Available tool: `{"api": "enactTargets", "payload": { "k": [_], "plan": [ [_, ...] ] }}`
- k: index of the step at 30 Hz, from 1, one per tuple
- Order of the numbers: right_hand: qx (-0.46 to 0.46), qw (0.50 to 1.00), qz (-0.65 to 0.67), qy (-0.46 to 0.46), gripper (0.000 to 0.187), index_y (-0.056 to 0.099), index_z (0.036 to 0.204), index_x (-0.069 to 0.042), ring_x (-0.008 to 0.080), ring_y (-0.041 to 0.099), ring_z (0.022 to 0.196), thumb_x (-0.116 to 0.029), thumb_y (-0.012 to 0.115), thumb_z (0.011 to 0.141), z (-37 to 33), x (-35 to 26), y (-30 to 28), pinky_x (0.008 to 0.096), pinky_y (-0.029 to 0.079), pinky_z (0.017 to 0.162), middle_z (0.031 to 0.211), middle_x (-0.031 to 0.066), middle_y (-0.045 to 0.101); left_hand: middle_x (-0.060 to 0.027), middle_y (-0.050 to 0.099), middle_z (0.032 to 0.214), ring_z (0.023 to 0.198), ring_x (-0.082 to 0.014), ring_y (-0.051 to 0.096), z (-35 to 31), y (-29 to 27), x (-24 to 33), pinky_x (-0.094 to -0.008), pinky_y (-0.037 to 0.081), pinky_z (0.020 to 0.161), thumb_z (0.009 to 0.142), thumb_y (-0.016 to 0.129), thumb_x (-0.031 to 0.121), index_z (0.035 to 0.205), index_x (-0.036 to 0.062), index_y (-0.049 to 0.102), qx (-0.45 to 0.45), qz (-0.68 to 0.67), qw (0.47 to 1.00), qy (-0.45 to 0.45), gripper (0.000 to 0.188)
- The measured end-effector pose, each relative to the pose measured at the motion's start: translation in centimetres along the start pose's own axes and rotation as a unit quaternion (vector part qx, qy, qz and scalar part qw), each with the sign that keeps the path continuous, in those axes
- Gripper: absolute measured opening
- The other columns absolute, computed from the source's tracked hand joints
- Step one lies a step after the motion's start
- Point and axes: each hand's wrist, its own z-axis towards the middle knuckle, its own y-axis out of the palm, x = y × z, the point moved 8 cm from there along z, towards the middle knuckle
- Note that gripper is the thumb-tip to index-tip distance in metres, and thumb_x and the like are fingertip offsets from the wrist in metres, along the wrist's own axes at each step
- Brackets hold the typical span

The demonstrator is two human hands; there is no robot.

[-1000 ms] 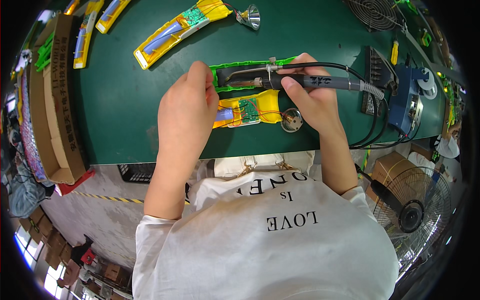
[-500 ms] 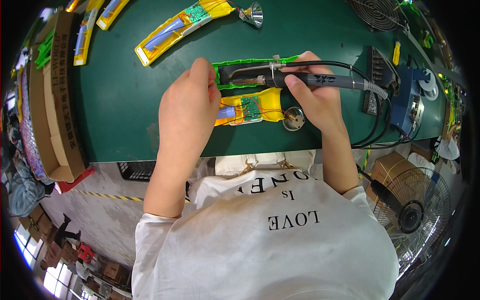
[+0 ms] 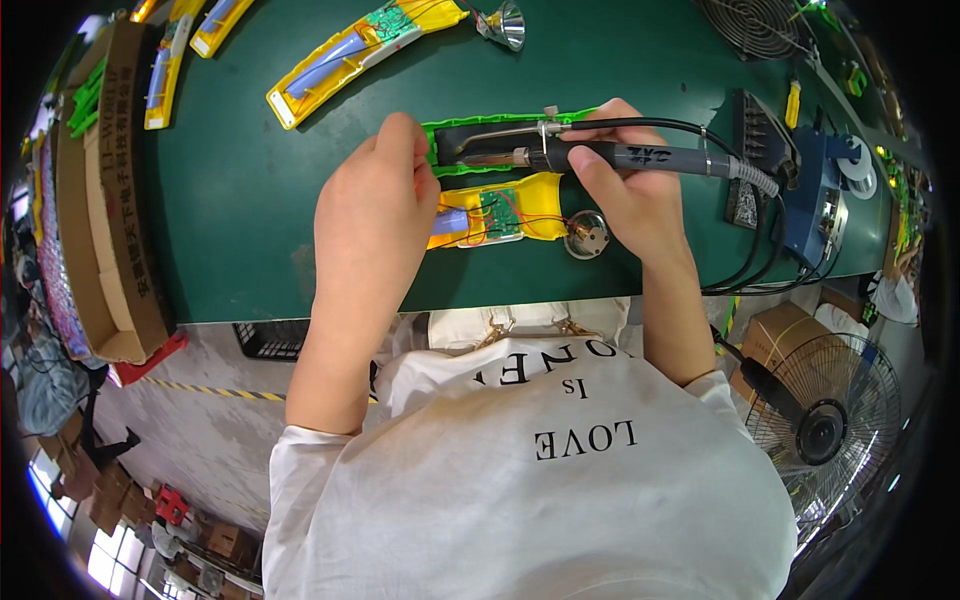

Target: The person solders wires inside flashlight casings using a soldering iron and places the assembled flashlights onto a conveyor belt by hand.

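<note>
soldering of a yellow-cased assembly on a green bench — head view. a soldering iron is gripped pen-fashion in the right hand, the fingers closed round its dark handle; its metal tip is directed toward the left hand and lies just beyond the assembly, over a green-rimmed black tray. the left hand is pressed down on the left end of the assembly, fingers curled over it; whether anything more is pinched beneath them cannot be told. the assembly lies between the two hands, near the front edge of the bench, with its small circuit board and red wires exposed. a small round metal part rests just right of the assembly. the step in hand is judged to be the joining of a wire to the board — the tip is not yet seen on the board. the next move would call for the tip to be lowered onto the board while the assembly is kept pinned. a similar yellow assembly lies well beyond it.
</note>
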Motion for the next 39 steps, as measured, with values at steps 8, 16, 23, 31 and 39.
{"api": "enactTargets", "payload": {
  "k": [8, 16, 23, 31, 39],
  "plan": [
    [0.016, 0.999, 0.031, 0.029, 0.012, 0.055, 0.084, 0.000, 0.0080, 0.049, 0.071, -0.004, 0.059, 0.073, -0.3, -0.7, -1.3, 0.0209, 0.040, 0.064, 0.078, 0.0017, 0.054, -0.0118, 0.055, 0.067, 0.060, -0.0254, 0.055, 0.0, 0.1, 0.1, -0.0330, 0.043, 0.054, 0.069, 0.058, -0.001, 0.080, 0.0025, 0.048, -0.005, 0.000, 1.000, 0.005, 0.016],
    [0.073, 0.991, 0.110, -0.001, 0.010, 0.053, 0.087, 0.001, 0.0065, 0.046, 0.065, -0.002, 0.052, 0.078, -0.8, -0.1, -3.0, 0.0197, 0.039, 0.064, 0.071, 0.0007, 0.049, -0.0115, 0.055, 0.067, 0.060, -0.0250, 0.055, -0.1, 0.0, 0.1, -0.0325, 0.043, 0.054, 0.069, 0.058, -0.001, 0.079, 0.0025, 0.047, -0.002, 0.001, 1.000, 0.001, 0.015],
    [0.163, 0.970, 0.182, -0.004, 0.012, 0.052, 0.088, 0.002, 0.0067, 0.039, 0.051, -0.008, 0.047, 0.083, -1.1, 0.8, -5.4, 0.0272, 0.045, 0.065, 0.060, 0.0003, 0.044, -0.0113, 0.056, 0.070, 0.061, -0.0233, 0.056, -0.6, -0.3, 0.1, -0.0317, 0.043, 0.054, 0.070, 0.057, -0.002, 0.080, 0.0023, 0.048, 0.022, -0.026, 0.999, 0.001, 0.014],
    [0.192, 0.945, 0.263, 0.027, 0.018, 0.050, 0.097, 0.001, 0.0072, 0.040, 0.057, -0.013, 0.046, 0.086, -0.6, 2.7, -5.1, 0.0325, 0.048, 0.070, 0.064, 0.0003, 0.042, -0.0076, 0.055, 0.075, 0.067, -0.0257, 0.053, -1.1, -1.5, 1.5, -0.0351, 0.042, 0.057, 0.071, 0.058, 0.003, 0.080, 0.0061, 0.051, 0.088, -0.008, 0.995, 0.038, 0.012],
    [0.192, 0.935, 0.291, 0.072, 0.014, 0.050, 0.094, -0.002, 0.0063, 0.041, 0.056, -0.011, 0.051, 0.084, -0.6, 3.6, -3.0, 0.0282, 0.048, 0.069, 0.064, 0.0005, 0.046, -0.0008, 0.058, 0.082, 0.079, -0.0218, 0.053, -1.8, 1.4, 5.4, -0.0323, 0.041, 0.068, 0.062, 0.066, 0.005, 0.078, 0.0078, 0.056, -0.024, -0.036, 0.978, 0.204, 0.019]
  ]
}}
